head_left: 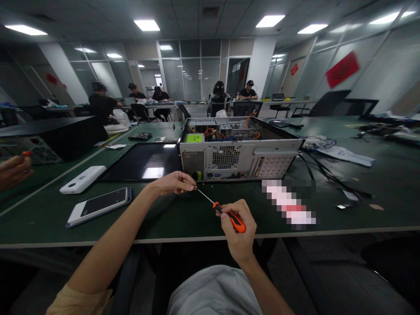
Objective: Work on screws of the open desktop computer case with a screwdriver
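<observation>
An orange and black screwdriver (236, 222) is gripped by its handle in my right hand (242, 225), its shaft pointing up and to the left. At the shaft's tip, the fingers of my left hand (175, 183) are pinched together; a small dark thing seems to be there, too small to make out. Just beyond both hands lies an open computer case (243, 159) on its side, rear panel facing me, with cables and a green-labelled part showing inside.
A black side panel (141, 162) lies left of the case, near a white device (83, 179) and a larger screened device (100, 205). Black cables (323, 173) spread at right. Another person's hand (15, 172) shows at far left, by a second case (55, 138). People sit behind.
</observation>
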`<state>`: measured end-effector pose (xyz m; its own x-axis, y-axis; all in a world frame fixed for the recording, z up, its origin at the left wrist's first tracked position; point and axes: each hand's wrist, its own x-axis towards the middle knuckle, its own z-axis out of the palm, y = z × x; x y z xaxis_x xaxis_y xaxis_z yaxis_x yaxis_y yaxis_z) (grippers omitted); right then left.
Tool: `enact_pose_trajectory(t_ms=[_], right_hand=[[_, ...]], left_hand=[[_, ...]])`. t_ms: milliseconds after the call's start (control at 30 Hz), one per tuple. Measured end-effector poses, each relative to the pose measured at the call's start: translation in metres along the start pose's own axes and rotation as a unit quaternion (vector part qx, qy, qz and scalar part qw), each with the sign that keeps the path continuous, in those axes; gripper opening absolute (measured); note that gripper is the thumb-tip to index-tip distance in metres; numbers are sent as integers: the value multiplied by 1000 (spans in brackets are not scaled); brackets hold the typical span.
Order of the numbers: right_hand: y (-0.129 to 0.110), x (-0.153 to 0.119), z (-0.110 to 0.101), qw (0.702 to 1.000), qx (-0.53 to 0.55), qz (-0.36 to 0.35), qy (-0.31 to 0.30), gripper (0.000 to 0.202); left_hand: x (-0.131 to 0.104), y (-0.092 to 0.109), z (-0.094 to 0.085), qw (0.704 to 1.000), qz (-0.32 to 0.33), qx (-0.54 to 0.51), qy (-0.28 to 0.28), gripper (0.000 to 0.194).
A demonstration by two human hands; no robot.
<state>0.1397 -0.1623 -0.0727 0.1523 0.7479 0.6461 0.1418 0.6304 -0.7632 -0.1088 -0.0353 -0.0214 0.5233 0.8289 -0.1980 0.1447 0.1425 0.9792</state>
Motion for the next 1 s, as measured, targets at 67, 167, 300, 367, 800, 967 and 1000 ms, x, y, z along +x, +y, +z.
enact_pose_trajectory(t_ms=[67,167,300,367,800,967,1000], right_hand=[[0,0,0,1000,1,2,-1,4],[2,-1,0,1000,8,1,-3,4],[2,-1,0,1000,8,-2,-3,3],[2,-1,0,1000,7,-1,-5,3],[-3,3,2,996,-49,-31,-63,4],[-3,2,2,989,-85,-55,-110,6],[-3,2,2,986,-95,-57,-127,8]], left_hand=[[0,0,1,1000,3,-5,6,32],[1,1,3,1000,4,-15,12,33],[3,0,5,1000,4,-27,4,33],[4,-1,6,1000,3,-29,-1,31],[6,-3,13,998,8,-47,45,32],[5,-2,13,995,7,-87,38,37],[4,-2,13,994,11,-101,35,39]])
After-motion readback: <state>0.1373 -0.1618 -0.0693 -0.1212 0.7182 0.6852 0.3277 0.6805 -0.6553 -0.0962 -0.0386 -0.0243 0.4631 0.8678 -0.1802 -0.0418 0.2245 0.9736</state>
